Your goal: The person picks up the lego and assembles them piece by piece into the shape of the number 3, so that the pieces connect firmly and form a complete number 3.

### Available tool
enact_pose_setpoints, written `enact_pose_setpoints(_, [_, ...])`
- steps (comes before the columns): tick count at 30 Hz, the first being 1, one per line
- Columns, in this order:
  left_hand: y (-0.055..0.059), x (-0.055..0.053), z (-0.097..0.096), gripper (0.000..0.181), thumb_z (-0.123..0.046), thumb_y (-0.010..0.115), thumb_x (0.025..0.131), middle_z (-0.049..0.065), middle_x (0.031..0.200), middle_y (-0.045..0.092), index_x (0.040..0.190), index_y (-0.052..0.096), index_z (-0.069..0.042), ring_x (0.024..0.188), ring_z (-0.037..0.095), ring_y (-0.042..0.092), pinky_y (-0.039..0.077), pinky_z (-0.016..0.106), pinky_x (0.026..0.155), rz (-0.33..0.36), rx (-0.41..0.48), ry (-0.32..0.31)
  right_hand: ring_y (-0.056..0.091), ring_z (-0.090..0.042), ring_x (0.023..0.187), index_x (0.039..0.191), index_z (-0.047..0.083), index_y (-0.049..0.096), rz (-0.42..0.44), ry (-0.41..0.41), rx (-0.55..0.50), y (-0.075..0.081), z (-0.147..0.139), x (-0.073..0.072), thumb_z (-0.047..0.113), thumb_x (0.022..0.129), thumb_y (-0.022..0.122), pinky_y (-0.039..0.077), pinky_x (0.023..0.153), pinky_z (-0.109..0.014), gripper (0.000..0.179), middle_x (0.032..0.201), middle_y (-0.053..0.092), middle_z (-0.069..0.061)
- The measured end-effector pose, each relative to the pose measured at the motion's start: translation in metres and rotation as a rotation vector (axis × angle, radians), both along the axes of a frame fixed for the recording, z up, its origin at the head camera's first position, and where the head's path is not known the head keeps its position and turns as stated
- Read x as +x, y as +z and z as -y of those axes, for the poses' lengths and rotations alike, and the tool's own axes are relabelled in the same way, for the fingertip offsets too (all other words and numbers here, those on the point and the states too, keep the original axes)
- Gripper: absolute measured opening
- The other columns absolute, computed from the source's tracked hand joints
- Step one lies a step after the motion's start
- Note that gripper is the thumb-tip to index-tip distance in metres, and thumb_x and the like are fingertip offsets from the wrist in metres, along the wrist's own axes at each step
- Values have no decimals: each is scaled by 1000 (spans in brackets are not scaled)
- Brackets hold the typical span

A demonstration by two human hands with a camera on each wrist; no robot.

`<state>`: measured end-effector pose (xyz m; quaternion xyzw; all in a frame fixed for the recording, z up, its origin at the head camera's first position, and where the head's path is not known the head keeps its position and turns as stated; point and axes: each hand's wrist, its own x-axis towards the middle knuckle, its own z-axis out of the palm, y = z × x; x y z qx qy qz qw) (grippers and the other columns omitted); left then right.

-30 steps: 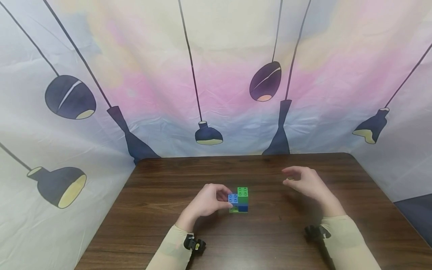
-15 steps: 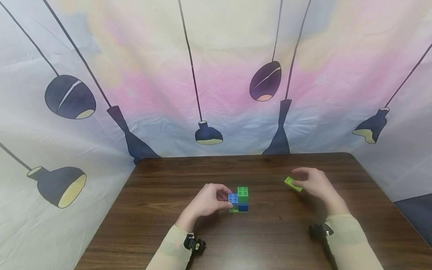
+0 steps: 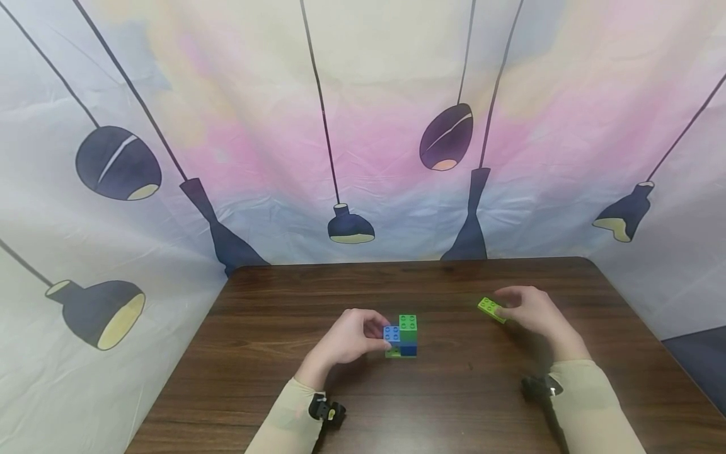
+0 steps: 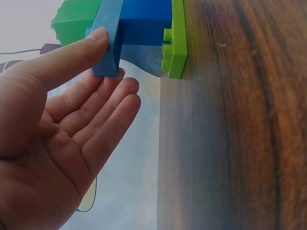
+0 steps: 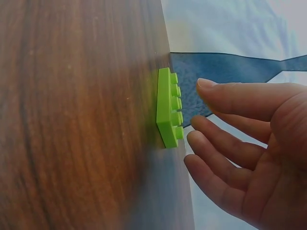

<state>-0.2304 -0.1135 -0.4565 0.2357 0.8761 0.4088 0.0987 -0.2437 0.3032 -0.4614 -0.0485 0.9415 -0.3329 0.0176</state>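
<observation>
In the head view, my left hand [image 3: 351, 335] is at the left side of a small stack of toy building bricks. It pinches the overhanging light blue brick [image 4: 106, 57] between thumb and fingers. A green brick [image 3: 408, 323] sits on top at the right, a dark blue brick [image 4: 146, 21] lower down, and a lime plate [image 4: 178, 40] forms the base. Farther right, a loose lime plate [image 5: 165, 108] lies studs up on the table. My right hand [image 3: 530, 309] hovers beside it, fingers loosely bent and apart from the studs in the right wrist view, holding nothing.
The brown wooden table [image 3: 442, 403] carries the bricks. Behind it hangs a cloth [image 3: 386, 157] printed with dark lamps. Each forearm wears a black wrist camera [image 3: 327, 411] over a pale sleeve.
My right hand has moved a little right and nearer to me. The loose lime plate, nearly hidden by that hand a second ago, now shows on the table. My left hand and the stack stay put.
</observation>
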Motion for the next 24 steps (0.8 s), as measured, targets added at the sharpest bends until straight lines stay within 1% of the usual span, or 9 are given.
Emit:
enact_pose_setpoints(5, [0, -1, 1, 31, -19, 92, 87, -5, 95, 73, 113, 77, -12, 87, 12, 69, 59, 34, 74, -8, -4, -3, 66, -44, 113, 137, -3, 67, 46, -6, -10, 0, -1, 1, 23, 93, 83, 54, 91, -60, 53, 125, 70, -27])
enact_pose_setpoints(11, [0, -1, 1, 31, -20, 92, 87, -5, 95, 74, 114, 77, -13, 87, 13, 69, 59, 35, 75, -2, -6, -1, 62, -50, 122, 141, -7, 62, 85, 12, -37, -4, -3, 3, 23, 92, 84, 50, 98, -63, 62, 136, 64, -32])
enact_pose_setpoints(14, [0, -1, 1, 31, -20, 92, 87, -5, 96, 74, 114, 77, -13, 87, 13, 69, 59, 35, 75, 0, -4, 2, 61, -51, 124, 142, -10, 59, 96, 17, -45, -6, -4, 2, 23, 90, 85, 49, 99, -64, 66, 137, 63, -34])
enact_pose_setpoints(18, [0, 0, 1, 31, -20, 92, 87, -4, 96, 73, 113, 77, -13, 87, 14, 69, 59, 35, 75, 3, 1, 5, 64, -47, 117, 140, -10, 60, 112, 1, -40, -8, -5, 2, 24, 90, 86, 50, 96, -63, 66, 133, 65, -33])
enact_pose_setpoints(21, [0, 1, 1, 31, -20, 92, 87, -3, 96, 74, 113, 77, -13, 87, 14, 69, 59, 35, 75, 3, 3, 5, 64, -42, 111, 138, -9, 62, 127, -12, -30, -10, -6, 1, 25, 88, 87, 50, 94, -62, 64, 127, 67, -29])
enact_pose_setpoints(24, [-1, 1, 0, 32, -20, 93, 86, -3, 96, 74, 113, 77, -13, 87, 15, 69, 59, 34, 76, 0, 1, 5, 63, -40, 107, 135, -9, 63, 133, -17, -21, -12, -7, 0, 25, 87, 87, 50, 92, -61, 64, 122, 68, -28])
